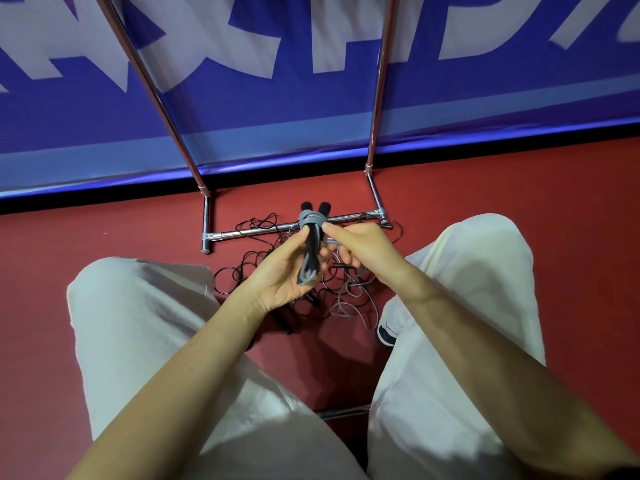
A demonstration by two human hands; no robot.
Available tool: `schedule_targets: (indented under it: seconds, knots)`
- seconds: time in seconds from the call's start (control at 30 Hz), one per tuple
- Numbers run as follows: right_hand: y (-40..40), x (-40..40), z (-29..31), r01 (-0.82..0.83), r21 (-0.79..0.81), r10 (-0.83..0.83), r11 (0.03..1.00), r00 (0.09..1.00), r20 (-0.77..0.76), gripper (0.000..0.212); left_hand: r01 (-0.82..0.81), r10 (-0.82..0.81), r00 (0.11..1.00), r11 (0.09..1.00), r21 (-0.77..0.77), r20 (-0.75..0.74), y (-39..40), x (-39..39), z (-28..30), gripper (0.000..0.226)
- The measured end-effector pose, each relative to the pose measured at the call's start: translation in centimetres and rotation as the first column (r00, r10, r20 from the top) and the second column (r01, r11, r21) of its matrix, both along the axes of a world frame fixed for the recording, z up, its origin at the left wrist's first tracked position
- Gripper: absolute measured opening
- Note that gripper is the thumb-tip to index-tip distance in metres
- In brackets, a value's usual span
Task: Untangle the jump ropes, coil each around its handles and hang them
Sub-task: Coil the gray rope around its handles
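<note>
Two black handles (313,237) — grey-wrapped — between left hand (280,271) and right hand (360,247).

Tangled ropes (311,282) and the rack's base bar (277,228) crowd the floor (138,230) ahead; seemingly open red floor leftward.

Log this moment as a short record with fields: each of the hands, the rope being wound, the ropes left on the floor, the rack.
left hand: cradles the pair of black handles, held side by side
right hand: pinches the grey rope at the handles
grey rope: wound in several turns round the upper part of the handles
tangled ropes: black and grey loops heaped on the red floor under the hands
rack: chrome base bar on the floor, two uprights rising; nothing seen hanging on it
</note>
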State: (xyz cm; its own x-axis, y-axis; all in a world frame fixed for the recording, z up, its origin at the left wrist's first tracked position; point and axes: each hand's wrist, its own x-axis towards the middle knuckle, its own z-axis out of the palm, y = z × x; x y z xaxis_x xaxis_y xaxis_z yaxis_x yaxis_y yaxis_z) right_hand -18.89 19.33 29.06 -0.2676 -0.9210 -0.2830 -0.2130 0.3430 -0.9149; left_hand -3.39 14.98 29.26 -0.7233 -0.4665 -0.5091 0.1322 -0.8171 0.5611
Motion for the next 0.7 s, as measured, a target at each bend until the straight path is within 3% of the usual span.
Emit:
schedule_targets:
  seconds: [0.17, 0.37, 0.47, 0.6, 0.67, 0.7]
  knots:
    - [0.1, -0.4, 0.4, -0.172, -0.006, 0.172, 0.985, 0.985, 0.014, 0.029, 0.002, -0.002, 1.0, 1.0, -0.027, 0.01, -0.3, 0.3, -0.2, 0.031]
    - [0.4, -0.8, 0.9, -0.17, -0.011, 0.171, 0.985, 0.985, 0.039, 0.031, 0.019, -0.019, 1.0, 1.0, 0.009, 0.004, -0.2, 0.2, 0.3, 0.022]
    - [0.3, -0.4, 1.0, -0.164, -0.005, 0.164, 0.986, 0.983, 0.079, 0.031, 0.013, -0.011, 0.998, 0.999, -0.052, 0.056, -0.3, 0.0, -0.2, 0.021]
    - [0.1, -0.4, 0.3, -0.195, 0.005, 0.195, 0.981, 0.981, -0.022, 0.029, -0.053, 0.056, 0.993, 0.998, -0.029, 0.105, -0.2, -0.1, -0.3, 0.033]
    - [0.0, -0.5, -0.3, -0.187, -0.02, 0.182, 0.982, 0.972, -0.147, 0.018, -0.091, 0.093, 0.989, 0.996, -0.02, 0.116, -0.3, -0.1, -0.2, 0.032]
    - [0.1, -0.4, -0.4, -0.177, -0.042, 0.162, 0.983, 0.956, -0.244, 0.023, -0.121, 0.122, 0.985, 0.993, -0.01, 0.124, -0.4, -0.1, -0.3, 0.032]
